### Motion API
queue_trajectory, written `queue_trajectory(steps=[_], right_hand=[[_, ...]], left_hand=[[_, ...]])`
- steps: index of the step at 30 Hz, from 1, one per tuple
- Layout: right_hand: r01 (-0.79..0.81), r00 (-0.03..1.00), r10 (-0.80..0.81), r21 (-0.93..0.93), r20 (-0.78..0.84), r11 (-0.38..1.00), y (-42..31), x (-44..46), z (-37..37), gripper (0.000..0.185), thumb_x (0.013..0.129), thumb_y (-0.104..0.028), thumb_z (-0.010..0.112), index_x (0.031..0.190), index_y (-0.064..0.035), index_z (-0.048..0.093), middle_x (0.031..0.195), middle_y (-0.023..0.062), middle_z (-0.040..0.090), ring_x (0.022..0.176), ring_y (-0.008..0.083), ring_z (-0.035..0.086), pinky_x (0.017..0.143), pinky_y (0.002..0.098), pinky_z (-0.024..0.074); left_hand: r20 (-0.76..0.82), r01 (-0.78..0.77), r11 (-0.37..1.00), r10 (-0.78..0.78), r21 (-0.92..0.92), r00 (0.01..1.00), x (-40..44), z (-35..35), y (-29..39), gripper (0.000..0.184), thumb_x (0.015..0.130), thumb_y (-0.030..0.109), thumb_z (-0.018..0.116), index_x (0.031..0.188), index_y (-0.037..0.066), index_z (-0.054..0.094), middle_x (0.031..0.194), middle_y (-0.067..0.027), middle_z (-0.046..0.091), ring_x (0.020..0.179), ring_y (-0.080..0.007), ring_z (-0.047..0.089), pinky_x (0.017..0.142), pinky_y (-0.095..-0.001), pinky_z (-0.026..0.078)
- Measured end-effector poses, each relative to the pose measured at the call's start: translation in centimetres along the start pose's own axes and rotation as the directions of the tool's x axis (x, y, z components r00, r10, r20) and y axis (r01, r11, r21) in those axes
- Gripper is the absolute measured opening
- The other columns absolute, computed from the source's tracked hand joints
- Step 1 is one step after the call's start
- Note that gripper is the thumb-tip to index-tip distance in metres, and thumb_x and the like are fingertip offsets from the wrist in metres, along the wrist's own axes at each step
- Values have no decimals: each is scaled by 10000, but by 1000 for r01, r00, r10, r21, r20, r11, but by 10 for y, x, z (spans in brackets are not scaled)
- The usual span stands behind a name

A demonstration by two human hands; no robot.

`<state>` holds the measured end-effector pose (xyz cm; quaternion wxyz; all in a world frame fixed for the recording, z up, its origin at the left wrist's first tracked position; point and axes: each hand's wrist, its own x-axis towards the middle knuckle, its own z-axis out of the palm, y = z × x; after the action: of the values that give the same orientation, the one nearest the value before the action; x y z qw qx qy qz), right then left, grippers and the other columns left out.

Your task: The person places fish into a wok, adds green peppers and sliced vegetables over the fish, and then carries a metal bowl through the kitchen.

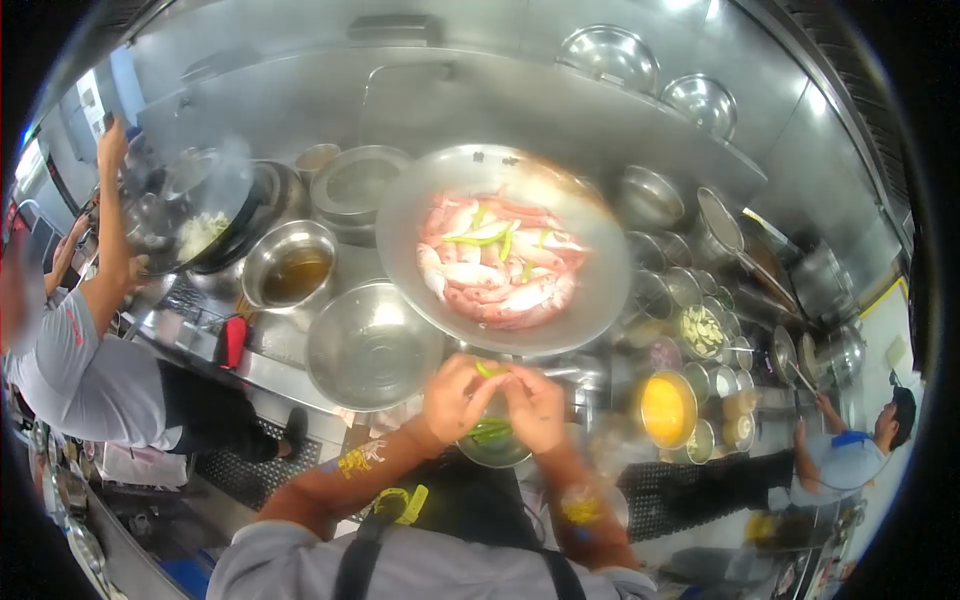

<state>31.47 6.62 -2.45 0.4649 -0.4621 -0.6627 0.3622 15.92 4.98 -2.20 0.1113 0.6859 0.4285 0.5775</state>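
Note:
My left hand (455, 402) and my right hand (535, 405) are close together at the near rim of a large metal pan. Both have their fingers closed around a green chili pepper (489, 370), part of which the fingers hide. Below them, a small bowl of green chili peppers (490, 430) shows between my wrists. The large pan (410, 290) holds a heap of pinkish-red whole fish (485, 275), with several green chilies (506, 245) lying on top.
Left of my hands is a wide metal bowl (375, 345), with a pot of brown liquid (290, 275) behind it. A bowl of yellow liquid (667, 410) and several ingredient containers (703, 330) stand right. One person (100, 350) handles a steaming wok (215, 215); another (840, 455) stands right.

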Motion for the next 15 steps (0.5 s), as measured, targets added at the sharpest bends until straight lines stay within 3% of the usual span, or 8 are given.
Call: queue_trajectory(steps=[1, 4, 7, 8, 9, 10, 12, 15], right_hand=[[-22, 1000, 22, -11, 5, 1000, -2, -1, 0, 199, 896, -94, 611, 1048, 0, 699, 905, 190, 701, 789, 267, 693, 709, 351, 531], [-27, 998, 30, -56, 51, 998, 13, -2, -4, 204, 891, -112, 614, 1041, -1, 697, 915, 194, 700, 810, 280, 698, 725, 369, 534], [184, 982, -168, -270, 81, 945, -1, 24, -23, 211, 898, -155, 605, 1037, -22, 692, 933, 213, 691, 853, 367, 681, 771, 408, 533], [202, 979, -202, -151, 17, 968, 8, 45, -20, 226, 911, -190, 601, 1046, -29, 684, 933, 218, 689, 876, 387, 671, 780, 419, 529], [184, 979, -161, -211, 122, 960, -20, 72, -30, 262, 923, -236, 601, 1063, -27, 676, 930, 229, 683, 871, 394, 665, 775, 430, 526], [203, 979, -173, -503, 106, 840, -10, 93, -35, 291, 929, -269, 602, 1066, -24, 679, 930, 235, 681, 852, 420, 649, 769, 455, 517], [424, 829, -552, -545, -88, 724, -2, 122, -47, 290, 925, -247, 622, 1074, -3, 673, 877, 198, 692, 783, 346, 669, 695, 398, 528], [99, 975, -116, -96, -190, 990, -19, 81, -78, 262, 915, -209, 653, 1045, 17, 679, 818, 108, 690, 699, 196, 655, 609, 293, 512]], left_hand=[[-3, -108, 991, 109, 80, 994, -3, 2, -3, 193, 817, 74, 747, 979, 3, 670, 928, -138, 667, 803, -254, 664, 722, -335, 545], [48, -188, 981, 190, -36, 981, -4, 2, 9, 211, 797, 73, 762, 972, 0, 670, 960, -159, 672, 857, -287, 678, 754, -360, 551], [-66, -121, 989, 126, 80, 990, 35, -11, 10, 194, 831, 63, 714, 1004, -5, 658, 993, -183, 671, 892, -339, 670, 803, -373, 536], [-87, -25, 997, 31, 70, 996, 59, -12, 3, 207, 852, 89, 687, 1028, -13, 646, 989, -195, 660, 888, -363, 657, 797, -391, 525], [105, 187, 967, -207, 173, 973, 82, -21, -8, 240, 858, 125, 684, 1049, -13, 638, 960, -200, 655, 864, -357, 652, 759, -389, 521], [224, 299, 895, -383, 331, 896, 102, -22, -33, 242, 860, 112, 674, 1071, 1, 634, 942, -191, 663, 826, -359, 650, 714, -389, 523], [60, 20, 886, -53, 463, 997, 115, -29, -40, 241, 864, 127, 669, 1080, 25, 640, 920, -173, 672, 797, -355, 656, 692, -400, 531], [263, 135, 985, -159, 109, 952, 85, -35, -14, 253, 863, 164, 667, 1090, 54, 649, 949, -168, 678, 818, -349, 665, 693, -431, 533]])
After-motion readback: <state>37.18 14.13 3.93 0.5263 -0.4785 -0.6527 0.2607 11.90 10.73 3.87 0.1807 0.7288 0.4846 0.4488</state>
